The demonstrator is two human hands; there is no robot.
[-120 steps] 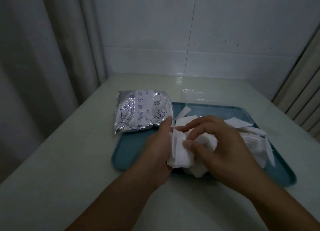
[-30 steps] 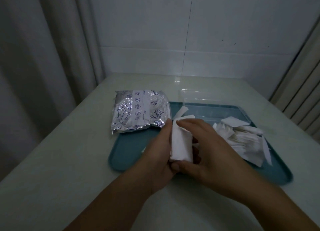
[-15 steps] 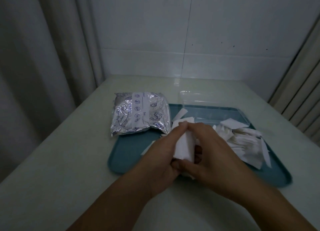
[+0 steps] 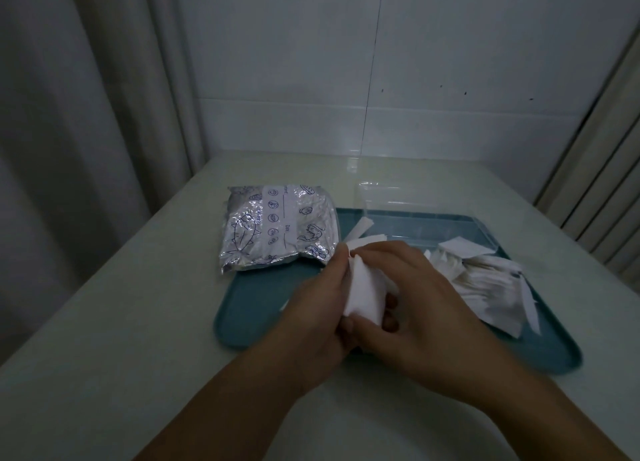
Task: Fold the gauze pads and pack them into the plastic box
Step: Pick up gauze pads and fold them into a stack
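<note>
Both hands hold one folded white gauze pad (image 4: pixel 367 292) above the front of a teal tray (image 4: pixel 249 308). My left hand (image 4: pixel 318 308) grips its left edge, thumb up by the top corner. My right hand (image 4: pixel 412 301) curls over the pad from the right, with its thumb under the lower edge. A loose heap of white gauze pads (image 4: pixel 485 280) lies on the right half of the tray. The clear plastic box (image 4: pixel 415 204) stands at the tray's far edge, with a few gauze pieces (image 4: pixel 362 232) by its near left corner.
A silver foil pouch (image 4: pixel 277 232) with blue printing lies half on the tray's far left corner, half on the pale table (image 4: pixel 121 322). A curtain hangs at the left, a tiled wall behind, vertical slats at the right.
The crumpled pad of four seconds ago is now a narrow folded strip. In the last second both hands closed tighter over it and shifted slightly up the tray.
</note>
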